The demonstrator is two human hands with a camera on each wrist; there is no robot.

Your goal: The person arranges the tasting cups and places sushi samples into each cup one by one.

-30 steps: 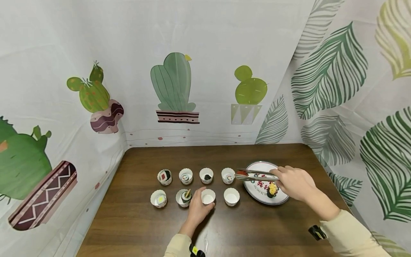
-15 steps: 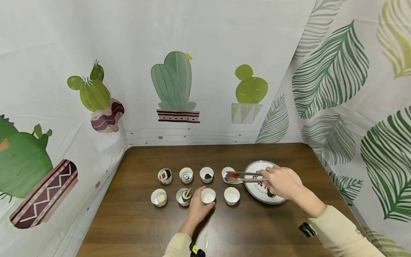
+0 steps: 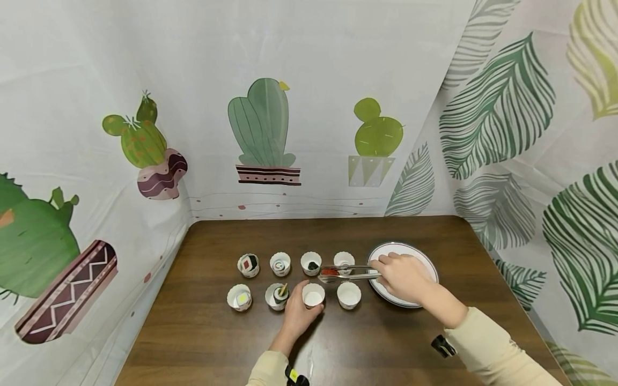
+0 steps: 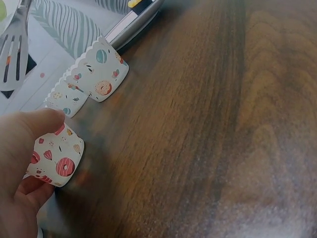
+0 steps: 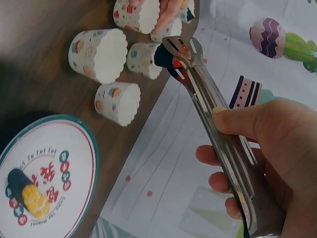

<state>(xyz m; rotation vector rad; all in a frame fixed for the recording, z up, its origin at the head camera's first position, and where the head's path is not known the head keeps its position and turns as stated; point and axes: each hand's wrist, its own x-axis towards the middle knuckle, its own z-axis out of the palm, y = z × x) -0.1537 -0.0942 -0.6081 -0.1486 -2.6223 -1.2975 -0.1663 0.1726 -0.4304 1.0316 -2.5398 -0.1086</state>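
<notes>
My right hand [image 3: 403, 279] grips metal tongs [image 5: 218, 134], whose slotted ends pinch a sushi piece [image 5: 176, 62] with a dark wrap and red topping. In the head view that piece hangs above the cups, just behind the one at my left hand [image 3: 296, 315]. Thumb and fingers of the left hand hold the sides of a white paper baking cup [image 3: 314, 296] on the table; its inside looks bare. The left wrist view shows this cup's red doughnut print. A yellow-topped sushi piece [image 5: 30, 194] lies on the round plate [image 5: 81, 144]; the right hand hides it in the head view.
Several more paper cups stand in two rows; one bare-looking cup [image 3: 348, 296] is right of the held one. Others hold sushi pieces, such as a black roll [image 3: 280, 293] beside the left hand. The wooden table [image 3: 232, 348] meets a printed cloth [image 3: 328, 107] behind.
The tongs and right hand have moved left from the plate, carrying the red-topped sushi past the right back cup toward the held cup. The left hand has stayed at its cup.
</notes>
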